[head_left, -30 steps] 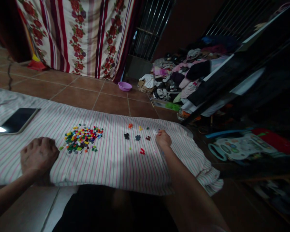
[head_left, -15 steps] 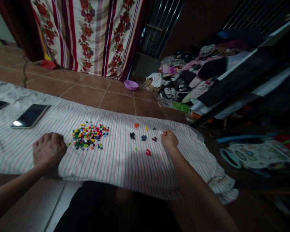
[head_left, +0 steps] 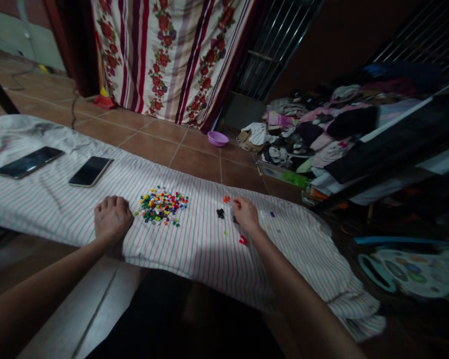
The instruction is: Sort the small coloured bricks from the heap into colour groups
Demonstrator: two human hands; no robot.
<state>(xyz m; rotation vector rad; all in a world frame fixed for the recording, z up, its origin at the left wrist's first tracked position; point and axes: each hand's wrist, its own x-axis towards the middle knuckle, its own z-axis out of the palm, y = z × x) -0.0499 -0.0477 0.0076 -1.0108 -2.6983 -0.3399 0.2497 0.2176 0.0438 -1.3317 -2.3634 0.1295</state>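
My left hand (head_left: 113,217) rests palm down on the striped cloth (head_left: 194,239), fingers lying on it and nothing seen in them. Just right of it lies a pile of small colourful plastic pieces (head_left: 162,205). My right hand (head_left: 246,214) is over the sorted pieces, thumb and fingers drawn together; whatever they may hold is too small to make out. Close to its fingertips are orange pieces (head_left: 226,199) and a black cluster (head_left: 220,213). Red pieces (head_left: 243,240) lie below the hand, and a lime piece (head_left: 225,232) to their left. The hand hides part of other groups.
Two phones, a larger one (head_left: 29,162) and a smaller one (head_left: 91,171), lie on the cloth at the left. To the right of my right hand is a dark blue piece (head_left: 272,214). A purple basin (head_left: 217,139) stands on the tiled floor beyond.
My right hand has moved left, from the white pieces towards the orange ones. The view has turned left, bringing more of the second phone into sight. My left hand stays beside the pile.
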